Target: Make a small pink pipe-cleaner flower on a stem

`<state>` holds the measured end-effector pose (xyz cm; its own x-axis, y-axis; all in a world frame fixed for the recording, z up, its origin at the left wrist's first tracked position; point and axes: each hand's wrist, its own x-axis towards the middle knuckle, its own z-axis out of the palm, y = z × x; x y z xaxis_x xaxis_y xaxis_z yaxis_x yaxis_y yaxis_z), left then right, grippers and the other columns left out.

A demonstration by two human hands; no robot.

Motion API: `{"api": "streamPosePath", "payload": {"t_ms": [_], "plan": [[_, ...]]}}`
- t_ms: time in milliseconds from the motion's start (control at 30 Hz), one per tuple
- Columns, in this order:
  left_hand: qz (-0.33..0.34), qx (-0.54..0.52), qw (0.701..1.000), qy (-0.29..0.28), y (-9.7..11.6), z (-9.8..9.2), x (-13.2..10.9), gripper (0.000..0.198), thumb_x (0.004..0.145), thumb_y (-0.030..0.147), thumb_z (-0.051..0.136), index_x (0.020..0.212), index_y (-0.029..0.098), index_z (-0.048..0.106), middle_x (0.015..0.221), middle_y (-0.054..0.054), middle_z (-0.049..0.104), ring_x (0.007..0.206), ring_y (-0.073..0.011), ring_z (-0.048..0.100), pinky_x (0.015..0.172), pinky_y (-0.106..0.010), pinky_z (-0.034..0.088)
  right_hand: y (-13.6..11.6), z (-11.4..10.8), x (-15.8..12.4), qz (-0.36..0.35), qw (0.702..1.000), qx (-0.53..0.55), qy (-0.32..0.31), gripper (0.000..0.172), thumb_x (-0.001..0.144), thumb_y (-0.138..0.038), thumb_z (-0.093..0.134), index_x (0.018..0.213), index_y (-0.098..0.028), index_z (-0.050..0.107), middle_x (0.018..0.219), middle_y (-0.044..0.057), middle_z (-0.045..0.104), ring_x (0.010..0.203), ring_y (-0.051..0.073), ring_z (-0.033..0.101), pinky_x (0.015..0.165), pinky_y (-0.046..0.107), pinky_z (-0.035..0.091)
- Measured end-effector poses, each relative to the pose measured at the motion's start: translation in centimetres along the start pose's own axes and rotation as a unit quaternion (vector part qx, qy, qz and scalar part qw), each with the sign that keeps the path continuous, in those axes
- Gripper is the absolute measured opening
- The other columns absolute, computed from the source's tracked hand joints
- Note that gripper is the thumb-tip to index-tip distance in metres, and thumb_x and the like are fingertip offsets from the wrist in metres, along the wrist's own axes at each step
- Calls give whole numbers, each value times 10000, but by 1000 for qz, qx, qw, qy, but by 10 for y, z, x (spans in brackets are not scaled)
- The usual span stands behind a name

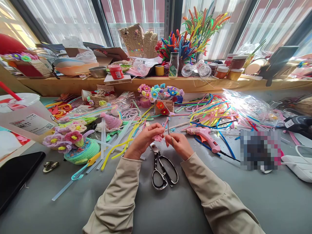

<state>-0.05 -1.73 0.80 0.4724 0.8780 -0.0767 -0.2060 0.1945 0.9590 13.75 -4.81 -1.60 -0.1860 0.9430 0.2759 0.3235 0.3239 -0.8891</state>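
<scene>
My left hand (149, 138) is closed, pinching a small pink fuzzy pipe-cleaner piece (158, 138) at its fingertips. Close beside it, my right hand (179, 145) is closed around a thin, pointed metal tool (169, 127) that stands upright between the hands; its exact kind is too small to tell. Just below both hands, large scissors (165, 170) with worn black handles lie on the grey table (170, 211). To the right of my right hand rests a pink hot glue gun (204, 137).
Pipe cleaners (214, 110) in many colours pile up at the back right. A small basket of fuzzy flowers (164, 107) stands behind my hands. On the left are glue sticks (103, 136), a green flower pot (84, 152), a drink cup (26, 117) and a black phone (18, 175).
</scene>
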Motion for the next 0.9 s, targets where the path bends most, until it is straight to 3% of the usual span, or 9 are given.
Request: {"api": "streamPosePath", "payload": {"t_ms": [333,433,567,800,900], "plan": [[-8,11,1000,4,-2,-2,2,104,628,241,594,637,149,545,599,32,538,539,-56,461,539,-196,326,1,-1,2,-4,996,48,72,420,704,-425,472,390,-154,405,393,-46,319,413,56,292,446,207,247],[6,35,999,1,-4,-3,3,116,646,254,580,657,143,551,627,16,570,589,-69,489,582,-202,340,5,-1,4,15,988,90,125,386,700,-426,476,433,-148,456,404,-54,299,408,50,262,429,203,230],[-23,70,996,-43,-4,-2,2,145,675,282,550,682,137,545,641,-10,604,635,-95,522,608,-218,350,9,-1,6,37,973,150,173,306,663,-434,521,574,-142,540,427,-68,292,404,42,215,401,197,200],[-60,125,986,-90,-4,-1,0,173,676,302,547,705,132,562,619,-11,588,566,-77,505,573,-213,369,9,0,5,33,971,201,123,236,651,-374,561,651,-138,571,473,-64,324,416,32,206,389,193,170],[-69,109,989,-76,-5,0,0,181,681,310,541,744,142,568,664,-12,584,621,-85,527,642,-238,402,9,-1,6,28,965,209,156,228,642,-361,574,604,-139,543,471,-68,290,422,32,199,392,192,167]]}}
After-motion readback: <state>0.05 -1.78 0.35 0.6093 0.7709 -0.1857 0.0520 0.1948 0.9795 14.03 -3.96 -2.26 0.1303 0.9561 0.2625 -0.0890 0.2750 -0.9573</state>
